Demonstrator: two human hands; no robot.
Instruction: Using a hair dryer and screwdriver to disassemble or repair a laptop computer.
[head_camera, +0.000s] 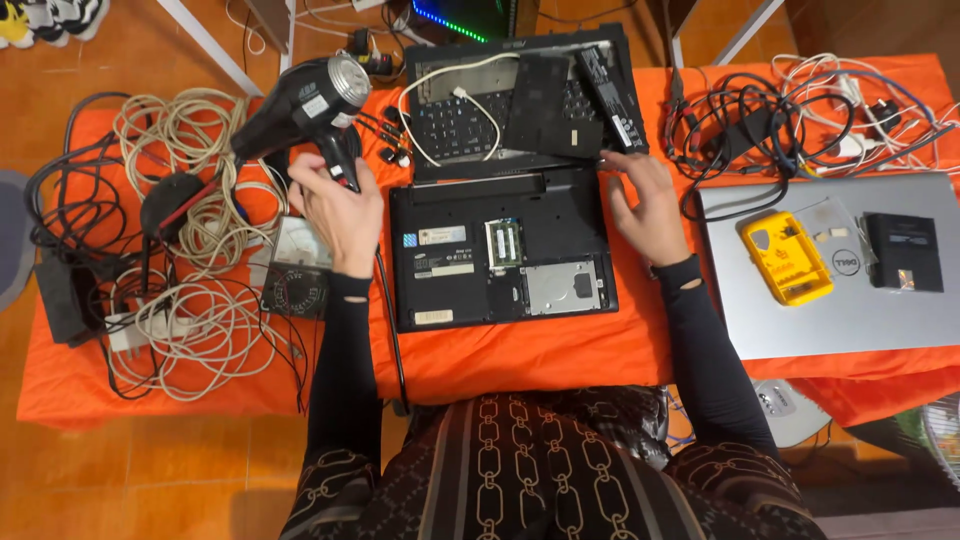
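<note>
Gripping the black hair dryer (300, 105) by its handle in my left hand (338, 205), right hand (645, 205) open beside the upturned laptop (500, 250); its heat might scorch the exposed memory stick (503, 243)

dryer (295, 105): black plastic, slight gloss, shiny metal nozzle ring. laptop base (500, 250): matt black plastic, bare metal drive plate. cloth (560, 350): orange fabric, smooth. silver laptop (900, 310): brushed metal look, matt. bit case (786, 256): yellow plastic. cables (190, 310): pale rubbery sheath. sleeves (345, 370): black knit.
</note>
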